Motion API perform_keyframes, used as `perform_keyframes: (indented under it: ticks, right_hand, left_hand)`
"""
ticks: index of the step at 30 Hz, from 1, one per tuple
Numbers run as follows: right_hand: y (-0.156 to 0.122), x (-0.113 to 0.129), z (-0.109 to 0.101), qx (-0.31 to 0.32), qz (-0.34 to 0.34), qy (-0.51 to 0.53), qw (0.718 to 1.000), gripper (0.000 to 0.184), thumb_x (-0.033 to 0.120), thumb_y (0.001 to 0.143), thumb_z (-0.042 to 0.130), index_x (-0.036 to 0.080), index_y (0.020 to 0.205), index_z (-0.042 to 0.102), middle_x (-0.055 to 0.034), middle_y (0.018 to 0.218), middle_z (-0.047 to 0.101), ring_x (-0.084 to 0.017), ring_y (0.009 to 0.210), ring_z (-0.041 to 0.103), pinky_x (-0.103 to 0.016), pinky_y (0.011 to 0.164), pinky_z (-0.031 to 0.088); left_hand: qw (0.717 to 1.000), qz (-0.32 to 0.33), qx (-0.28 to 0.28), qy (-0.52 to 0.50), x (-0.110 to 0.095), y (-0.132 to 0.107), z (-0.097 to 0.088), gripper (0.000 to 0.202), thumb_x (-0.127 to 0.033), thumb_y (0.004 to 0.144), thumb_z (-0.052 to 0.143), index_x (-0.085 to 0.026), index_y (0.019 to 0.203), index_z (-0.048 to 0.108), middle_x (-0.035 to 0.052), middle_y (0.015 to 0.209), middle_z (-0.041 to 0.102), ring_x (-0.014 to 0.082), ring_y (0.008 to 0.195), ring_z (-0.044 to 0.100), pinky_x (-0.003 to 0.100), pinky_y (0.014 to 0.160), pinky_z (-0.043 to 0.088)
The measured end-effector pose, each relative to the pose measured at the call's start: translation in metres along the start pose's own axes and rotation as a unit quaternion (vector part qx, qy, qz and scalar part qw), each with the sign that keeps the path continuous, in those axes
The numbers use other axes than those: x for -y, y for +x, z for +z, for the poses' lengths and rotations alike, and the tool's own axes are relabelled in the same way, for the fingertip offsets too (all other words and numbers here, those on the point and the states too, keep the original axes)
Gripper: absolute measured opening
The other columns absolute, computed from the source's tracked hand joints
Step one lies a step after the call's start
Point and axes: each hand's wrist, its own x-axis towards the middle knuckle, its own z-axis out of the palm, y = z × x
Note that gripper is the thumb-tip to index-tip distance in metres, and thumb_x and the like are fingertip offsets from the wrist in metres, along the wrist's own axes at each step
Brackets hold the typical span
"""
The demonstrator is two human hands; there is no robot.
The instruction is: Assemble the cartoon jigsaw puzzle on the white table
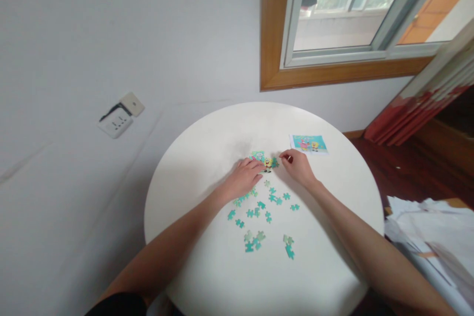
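Note:
A partly joined jigsaw puzzle (268,163) with cartoon figures, one of them yellow, lies on the white round table (192,168). My left hand (244,177) rests flat on its left side, fingers stretched out and covering part of the picture. Just right of the puzzle, my right hand (299,167) has thumb and forefinger pinched together; whatever is between the fingertips is too small to make out. Loose teal puzzle pieces (261,205) are scattered in front of both hands. Closer to me lie a small cluster of pieces (254,242) and a short joined strip (289,247).
A picture card (309,143) with cartoon figures lies behind my right hand. The table stands against a white wall with a socket (116,121) and a window (340,54). On the right are papers (433,232) and a red-and-white curtain (414,103).

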Motion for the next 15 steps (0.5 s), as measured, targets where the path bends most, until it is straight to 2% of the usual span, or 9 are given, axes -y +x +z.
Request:
perform_keyframes:
  ticks: [5, 10, 15]
  right_hand:
    - [0.0035, -0.0111, -0.0065, -0.014, 0.017, 0.021, 1.0, 0.023, 0.017, 0.081, 0.052, 0.015, 0.088, 0.073, -0.0071, 0.082, 0.073, -0.016, 0.066, 0.06, -0.027, 0.068, 0.044]
    - [0.0039, -0.0106, -0.0077, -0.014, 0.02, 0.028, 0.999, 0.022, 0.018, 0.08, 0.052, 0.015, 0.086, 0.073, -0.007, 0.082, 0.073, -0.016, 0.067, 0.06, -0.027, 0.069, 0.045]
    - [0.0038, -0.0101, -0.0086, -0.014, 0.02, 0.034, 0.999, 0.022, 0.017, 0.08, 0.052, 0.015, 0.086, 0.073, -0.0065, 0.08, 0.073, -0.015, 0.065, 0.06, -0.027, 0.069, 0.045]
  left_hand:
    - [1.0, 0.005, 0.006, 0.002, -0.0006, -0.0014, 0.0001, 0.038, -0.038, 0.102, 0.042, -0.034, 0.138, 0.054, 0.0038, 0.136, 0.056, 0.025, 0.123, 0.045, 0.043, 0.107, 0.035]
    - [1.0, -0.002, 0.004, 0.003, -0.0015, -0.0013, 0.0011, 0.037, -0.038, 0.102, 0.044, -0.036, 0.137, 0.055, 0.0046, 0.135, 0.054, 0.0251, 0.122, 0.045, 0.044, 0.106, 0.035]
    - [0.999, -0.019, -0.04, -0.012, -0.0013, 0.0024, -0.0031, 0.037, -0.035, 0.102, 0.044, -0.031, 0.136, 0.056, 0.0061, 0.131, 0.055, 0.0233, 0.117, 0.048, 0.041, 0.106, 0.037]
